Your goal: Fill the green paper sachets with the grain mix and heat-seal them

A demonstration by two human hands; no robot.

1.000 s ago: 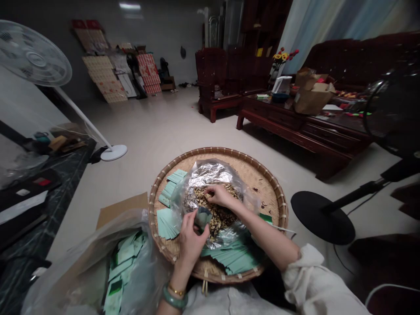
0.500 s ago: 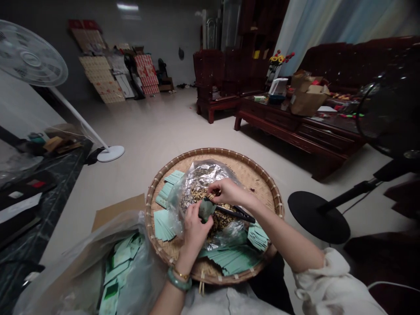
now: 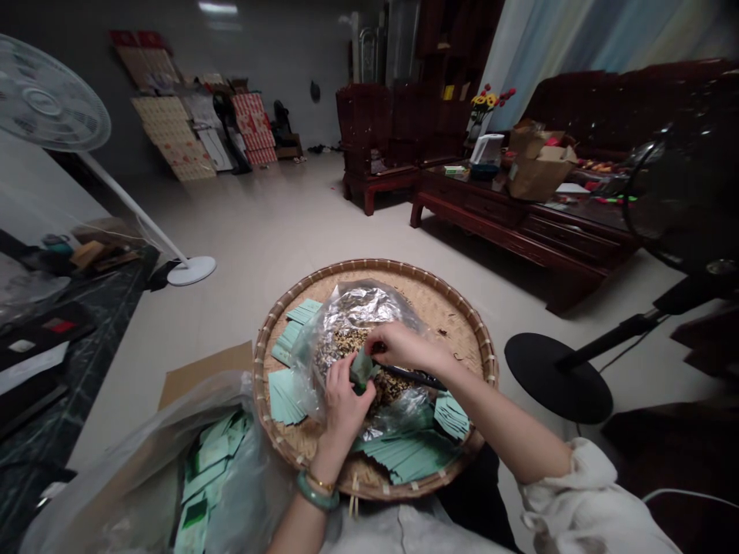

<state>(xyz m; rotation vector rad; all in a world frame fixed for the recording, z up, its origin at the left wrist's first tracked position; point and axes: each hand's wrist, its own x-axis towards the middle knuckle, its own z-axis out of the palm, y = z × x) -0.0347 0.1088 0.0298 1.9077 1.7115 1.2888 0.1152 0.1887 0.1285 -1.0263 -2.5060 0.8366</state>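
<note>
My left hand (image 3: pixel 345 394) grips a small green packet (image 3: pixel 362 369) over the middle of a round woven bamboo tray (image 3: pixel 470 327). With bent, closed fingers, my right hand (image 3: pixel 399 346) pinches the packet's upper edge. Beneath both hands lies an open clear plastic bag (image 3: pixel 369 295) of loose dark and yellowish grain-like bits (image 3: pixel 349 340). A black-handled tool (image 3: pixel 416 377) rests in the bag under my right wrist; its far end is hidden. Flat green packets are fanned along the tray's near side (image 3: pixel 407 455), its left side (image 3: pixel 285 396) and its right side (image 3: pixel 451 415).
A large clear bag (image 3: pixel 254 454) with green packets (image 3: pixel 208 469) stands left of the tray, by a cardboard sheet (image 3: pixel 202 373). A white fan (image 3: pixel 193 269) is at left, a black fan (image 3: pixel 557 377) at right. Beyond is a dark wooden table (image 3: pixel 490 206).
My right fingers have moved in against the packet's upper edge, and the packet stands more upright. My right forearm now covers more of the black tool. The view has shifted slightly.
</note>
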